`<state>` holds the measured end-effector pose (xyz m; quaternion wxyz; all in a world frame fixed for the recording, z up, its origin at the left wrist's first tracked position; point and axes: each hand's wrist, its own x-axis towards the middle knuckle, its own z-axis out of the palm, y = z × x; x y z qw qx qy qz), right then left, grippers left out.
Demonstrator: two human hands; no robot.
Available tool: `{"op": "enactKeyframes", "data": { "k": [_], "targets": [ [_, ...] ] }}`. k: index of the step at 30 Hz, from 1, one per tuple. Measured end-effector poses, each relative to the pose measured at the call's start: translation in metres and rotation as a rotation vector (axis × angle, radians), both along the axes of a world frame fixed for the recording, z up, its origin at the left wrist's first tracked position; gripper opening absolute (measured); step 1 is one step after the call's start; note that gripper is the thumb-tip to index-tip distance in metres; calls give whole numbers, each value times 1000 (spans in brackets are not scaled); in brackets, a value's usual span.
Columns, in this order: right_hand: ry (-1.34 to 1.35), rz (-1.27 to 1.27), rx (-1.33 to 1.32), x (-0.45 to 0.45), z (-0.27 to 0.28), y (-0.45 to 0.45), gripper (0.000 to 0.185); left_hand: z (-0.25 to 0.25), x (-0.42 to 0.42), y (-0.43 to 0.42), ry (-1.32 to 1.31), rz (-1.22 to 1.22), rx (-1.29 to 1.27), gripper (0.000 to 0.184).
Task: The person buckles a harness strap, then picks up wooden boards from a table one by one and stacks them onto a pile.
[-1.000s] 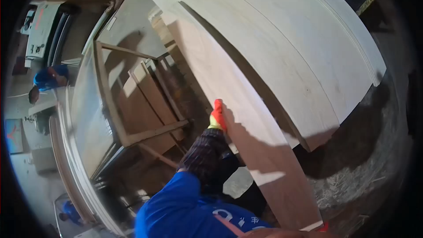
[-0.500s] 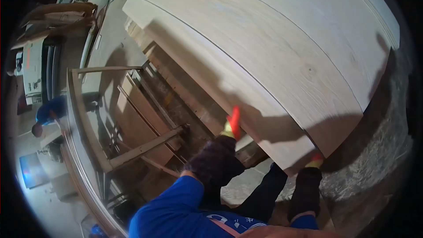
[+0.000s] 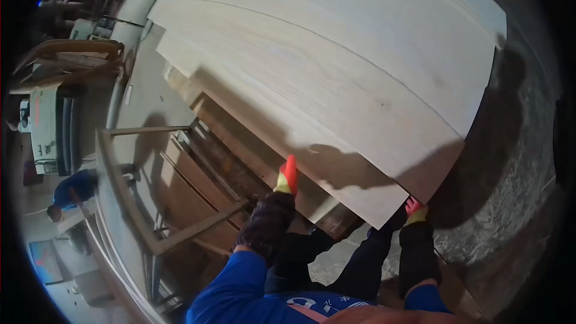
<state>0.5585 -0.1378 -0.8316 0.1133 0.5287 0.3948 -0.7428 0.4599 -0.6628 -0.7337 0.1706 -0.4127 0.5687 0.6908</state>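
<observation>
- Workshop floor (image 3: 480, 267) littered with pale scraps out to the right, a co-worker in blue (image 3: 78, 187) bent over at far left, and a wooden frame (image 3: 204, 224) standing close by.
- And there it goes: the dark gap of a second ago has closed! The narrow panel (image 3: 273, 117) now sits right up against the wide panel (image 3: 360, 105), just a thin seam between; whether it tucks slightly underneath, I cannot tell.
- So the piece looks nearly in line with its neighbour, I'd judge, the sideways shift mostly done.
- Left grip (image 3: 288, 177), gloved, is at the panel's near long edge, fingers upright; clasping or merely pressing, I cannot tell.
- Right grip (image 3: 415, 210) is down at the end corner, fingertips by the seam; its hold is hidden.
</observation>
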Motion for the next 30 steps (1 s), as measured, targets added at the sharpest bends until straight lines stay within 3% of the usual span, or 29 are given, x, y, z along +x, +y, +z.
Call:
{"op": "enactKeyframes", "data": {
  "k": [2,4,5,7,9,12,13,15,17,19,21,23,25,30],
  "targets": [
    [-21,27,35,12,33,7,57,25,46,13,91,-118,-234,54],
    [-83,165,-38,39,44,6,59,122,79,44,8,-354,-617,54],
    [-112,241,-67,45,57,11,60,181,91,57,-49,-435,-662,55],
    [-98,361,-115,43,110,2,70,176,159,34,-96,-484,-630,55],
    [-214,623,-137,37,152,4,80,218,219,35,-217,-289,-588,56],
    [-156,810,-148,13,236,-1,85,306,288,59,-228,-34,-722,57],
    [-110,980,-154,-23,271,-6,88,333,328,74,-294,33,-747,58],
    [-81,1111,-181,-52,292,-12,89,352,396,110,-452,86,-750,61],
    [-58,1139,-219,-78,302,-17,91,384,406,140,-571,163,-859,63],
    [-33,1276,-190,-112,309,-26,92,376,417,150,-573,285,-835,63],
    [-30,1334,-134,-124,326,-35,94,375,419,148,-424,370,-699,63],
    [-14,1414,-100,-131,353,-45,94,422,403,157,-292,431,-564,65],
    [19,1493,-64,-136,371,-60,93,398,411,163,-213,495,-574,64],
    [108,1556,52,-105,414,-93,90,400,449,187,-130,643,-605,60]
  ]
}}
